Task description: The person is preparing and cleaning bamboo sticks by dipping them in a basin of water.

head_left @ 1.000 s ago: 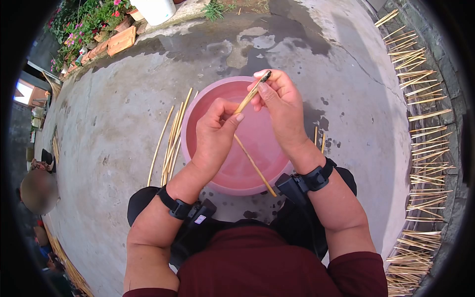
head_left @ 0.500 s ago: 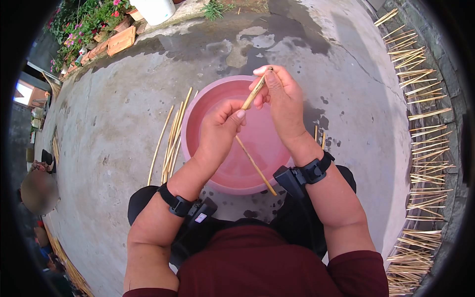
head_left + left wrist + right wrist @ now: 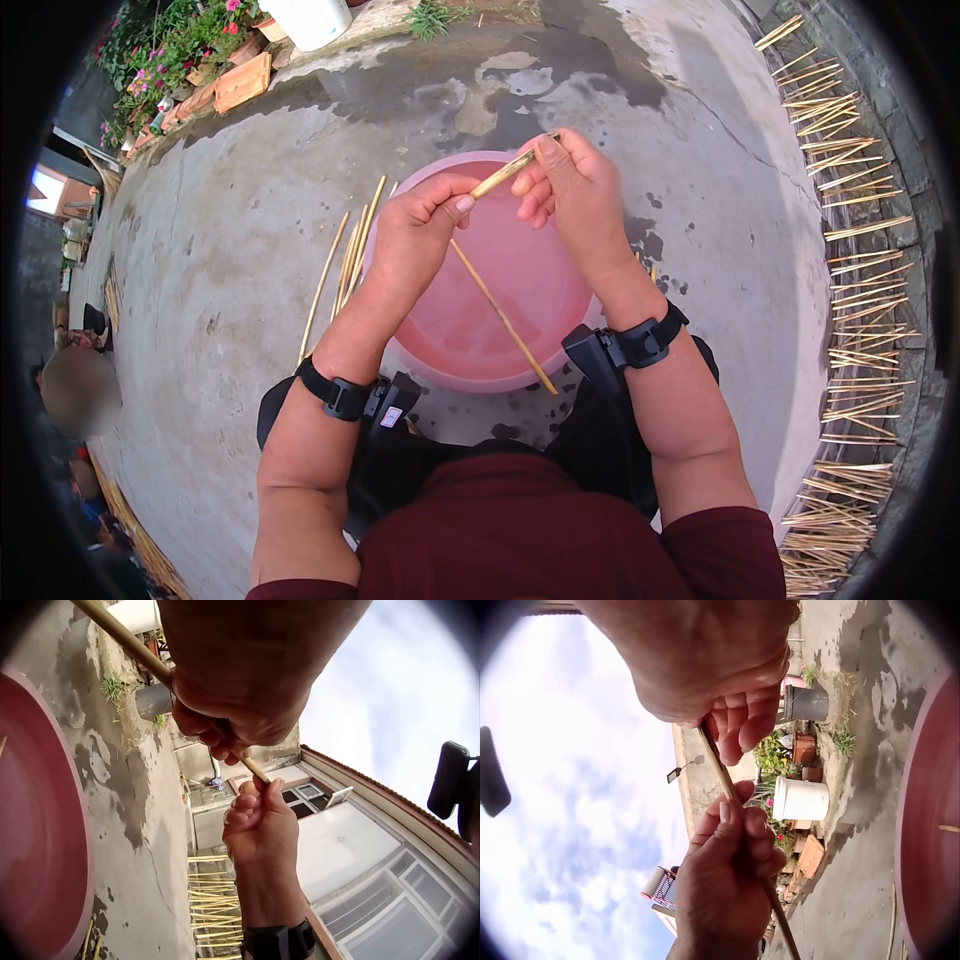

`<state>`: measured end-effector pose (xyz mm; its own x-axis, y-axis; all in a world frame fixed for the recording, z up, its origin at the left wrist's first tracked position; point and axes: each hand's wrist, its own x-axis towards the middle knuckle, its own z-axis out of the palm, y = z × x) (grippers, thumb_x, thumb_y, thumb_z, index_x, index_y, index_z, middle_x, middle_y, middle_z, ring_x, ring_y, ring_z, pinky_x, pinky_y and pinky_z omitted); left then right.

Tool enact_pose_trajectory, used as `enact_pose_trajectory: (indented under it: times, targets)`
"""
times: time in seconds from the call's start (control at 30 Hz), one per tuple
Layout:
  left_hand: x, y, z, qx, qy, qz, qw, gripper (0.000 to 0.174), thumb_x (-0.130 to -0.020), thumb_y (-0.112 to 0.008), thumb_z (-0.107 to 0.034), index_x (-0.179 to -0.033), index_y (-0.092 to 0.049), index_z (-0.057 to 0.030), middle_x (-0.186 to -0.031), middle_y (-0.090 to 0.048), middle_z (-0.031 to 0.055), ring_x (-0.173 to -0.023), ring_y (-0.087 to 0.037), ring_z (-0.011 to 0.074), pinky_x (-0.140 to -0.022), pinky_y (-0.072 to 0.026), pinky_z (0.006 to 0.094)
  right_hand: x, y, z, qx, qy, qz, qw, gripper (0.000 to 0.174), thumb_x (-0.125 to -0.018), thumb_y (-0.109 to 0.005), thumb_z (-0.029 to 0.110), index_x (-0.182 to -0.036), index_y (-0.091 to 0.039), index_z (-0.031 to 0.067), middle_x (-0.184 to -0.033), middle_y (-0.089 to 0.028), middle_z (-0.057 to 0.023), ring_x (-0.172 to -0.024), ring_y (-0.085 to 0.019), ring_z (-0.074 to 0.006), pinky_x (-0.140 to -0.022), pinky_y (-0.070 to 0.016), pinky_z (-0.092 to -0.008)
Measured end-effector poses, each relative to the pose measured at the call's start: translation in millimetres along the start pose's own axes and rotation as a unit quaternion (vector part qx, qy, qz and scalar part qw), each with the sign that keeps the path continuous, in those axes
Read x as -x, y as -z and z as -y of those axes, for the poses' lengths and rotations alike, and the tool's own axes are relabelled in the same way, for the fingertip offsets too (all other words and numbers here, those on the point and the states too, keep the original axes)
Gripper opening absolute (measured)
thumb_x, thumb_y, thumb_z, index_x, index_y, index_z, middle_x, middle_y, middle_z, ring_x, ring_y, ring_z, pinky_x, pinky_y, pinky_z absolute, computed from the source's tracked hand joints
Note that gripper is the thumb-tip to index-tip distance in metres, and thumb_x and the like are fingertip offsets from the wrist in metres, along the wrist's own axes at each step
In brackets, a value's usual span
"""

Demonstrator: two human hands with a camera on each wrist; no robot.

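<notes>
The left hand (image 3: 415,225) pinches a slender pale stick (image 3: 503,174) between thumb and fingers, and the right hand (image 3: 582,195) grips the same stick near its far tip. The stick slants above a round pink basin (image 3: 428,362). A second stick (image 3: 500,317) lies across the basin, its near end jutting past the rim. Loose sticks (image 3: 358,245) lie on the concrete ground (image 3: 250,210) to the basin's left. Farther out, stick bundles (image 3: 865,362) line the right edge, and a white bucket (image 3: 312,20) stands near flowering plants (image 3: 190,55).
</notes>
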<state>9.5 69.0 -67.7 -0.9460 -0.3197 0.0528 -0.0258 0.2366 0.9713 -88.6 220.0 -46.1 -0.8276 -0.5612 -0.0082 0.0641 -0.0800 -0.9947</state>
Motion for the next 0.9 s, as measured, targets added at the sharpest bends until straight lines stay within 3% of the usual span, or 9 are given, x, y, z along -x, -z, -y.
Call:
enact_pose_trajectory:
  times: [0.1, 0.2, 0.3, 0.4, 0.5, 0.6, 0.7, 0.8, 0.9]
  targets:
    - [1, -3, -3, -0.006, 0.004, -0.007, 1.0, 0.013, -0.088, -0.055, -0.004, -0.098, -0.063, -0.0036, -0.072, -0.054, -0.0039, -0.068, -0.047, 0.0047, -0.061, -0.0392, 0.0198, -4, -5, -13, -0.105, 0.066, 0.007, 0.992, 0.013, -0.095, -0.047, 0.012, -0.1, -0.052, 0.0015, -0.081, -0.059, -0.0082, -0.063, -0.057, -0.0085, -0.051, -0.0442, -0.0197]
    - [1, -8, -1, 0.024, 0.014, -0.017, 0.999, 0.011, -0.087, -0.057, -0.003, -0.096, -0.064, -0.0044, -0.072, -0.055, -0.0033, -0.067, -0.048, 0.0048, -0.061, -0.0406, 0.0209, -4, -28, -25, -0.108, 0.169, -0.022, 0.98, 0.017, -0.093, -0.047, 0.007, -0.109, -0.047, 0.0024, -0.079, -0.057, -0.0069, -0.063, -0.052, -0.007, -0.052, -0.0418, -0.02]
    - [0, -15, -1, 0.088, 0.001, 0.001, 0.996, 0.012, -0.087, -0.057, -0.003, -0.098, -0.062, -0.0046, -0.075, -0.056, -0.0029, -0.068, -0.049, 0.005, -0.062, -0.0417, 0.0208, 0, -30, -14, -0.073, 0.188, -0.059, 0.978, 0.025, -0.091, -0.047, 0.002, -0.116, -0.042, 0.0036, -0.077, -0.055, -0.0045, -0.061, -0.048, -0.0065, -0.051, -0.0399, -0.0206]
    - [4, -32, 1, 0.19, -0.006, 0.058, 0.98, 0.019, -0.087, -0.057, -0.002, -0.106, -0.058, -0.0042, -0.08, -0.057, -0.001, -0.07, -0.052, 0.0065, -0.063, -0.0432, 0.0212, -7, -18, -11, 0.048, 0.218, -0.117, 0.968, 0.016, -0.094, -0.046, 0.01, -0.109, -0.047, 0.0028, -0.07, -0.053, -0.0023, -0.059, -0.047, -0.0057, -0.05, -0.0374, -0.0203]
    - [14, -51, -5, 0.248, 0.027, 0.108, 0.962, 0.024, -0.087, -0.057, -0.002, -0.11, -0.053, -0.0025, -0.086, -0.059, 0.0027, -0.074, -0.056, 0.0096, -0.065, -0.0458, 0.0228, -11, -5, 1, 0.067, 0.171, -0.131, 0.974, 0.019, -0.097, -0.044, 0.019, -0.099, -0.053, 0.0025, -0.061, -0.05, -0.0001, -0.055, -0.045, -0.0046, -0.048, -0.0352, -0.02]
    - [16, -63, 4, 0.315, 0.063, 0.137, 0.937, 0.016, -0.087, -0.056, -0.001, -0.103, -0.053, -0.003, -0.088, -0.061, 0.0044, -0.079, -0.06, 0.0124, -0.071, -0.0499, 0.026, -9, -4, 0, 0.05, 0.129, -0.09, 0.986, 0.029, -0.098, -0.042, 0.027, -0.092, -0.056, 0.0028, -0.058, -0.05, -0.0002, -0.052, -0.044, -0.0042, -0.048, -0.0342, -0.0203]
    - [14, -65, 19, 0.31, 0.095, 0.116, 0.939, 0.016, -0.088, -0.054, -0.002, -0.104, -0.055, -0.0021, -0.089, -0.062, 0.0054, -0.079, -0.061, 0.0137, -0.072, -0.0512, 0.0283, -11, -1, -2, 0.072, 0.076, -0.055, 0.993, 0.023, -0.097, -0.046, 0.024, -0.091, -0.056, 0.0039, -0.061, -0.053, -0.001, -0.054, -0.045, -0.0049, -0.049, -0.0357, -0.0206]
    - [7, -60, 35, 0.313, 0.125, 0.083, 0.938, 0.021, -0.089, -0.051, 0.001, -0.109, -0.057, -0.0017, -0.089, -0.062, 0.0057, -0.08, -0.061, 0.0142, -0.074, -0.0524, 0.0289, -17, -7, -22, 0.076, 0.176, -0.04, 0.981, 0.017, -0.095, -0.049, 0.019, -0.089, -0.056, 0.0048, -0.062, -0.054, -0.001, -0.056, -0.046, -0.0054, -0.05, -0.037, -0.021]
    - [11, -55, 36, 0.294, 0.138, 0.103, 0.94, 0.023, -0.089, -0.052, 0.0, -0.111, -0.058, -0.0015, -0.089, -0.062, 0.0063, -0.08, -0.061, 0.0141, -0.075, -0.0525, 0.0294, -10, -9, -23, 0.101, 0.205, -0.056, 0.972, 0.013, -0.094, -0.05, 0.014, -0.088, -0.056, 0.0052, -0.062, -0.053, -0.0007, -0.057, -0.047, -0.0059, -0.051, -0.0383, -0.0214]
